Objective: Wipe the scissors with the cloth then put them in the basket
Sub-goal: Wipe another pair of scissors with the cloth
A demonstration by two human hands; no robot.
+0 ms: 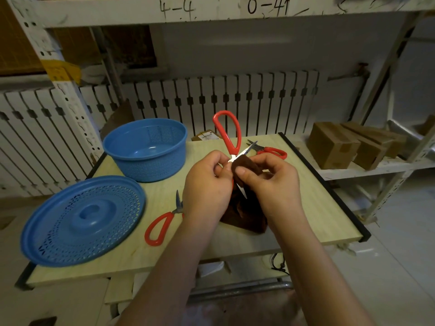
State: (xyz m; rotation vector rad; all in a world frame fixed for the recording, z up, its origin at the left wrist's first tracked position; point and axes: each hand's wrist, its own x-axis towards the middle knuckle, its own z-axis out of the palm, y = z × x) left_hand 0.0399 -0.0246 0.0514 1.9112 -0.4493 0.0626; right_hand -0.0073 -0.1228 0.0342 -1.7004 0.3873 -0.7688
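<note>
Far left on the pale wooden table lies a blue perforated lid, dome up. Behind it and a little to the right stands the blue basket, open, nothing visible inside it. Next along, a spare pair of red-handled scissors lies flat on the table, blades pointing away, partly hidden by the person's left wrist.

The left hand is raised above the table, fingers curled and clamped on the scissors being wiped; one red handle loop sticks up and away above the knuckles, and the blades are spread open. A brown cloth hangs down from between the hands to the table. The right hand pinches the cloth's upper fold around one blade, thumb pressed on the cloth.

Beyond the right hand, a third pair of scissors rests near the table's far edge. Further right, cardboard boxes sit on a shelf.
</note>
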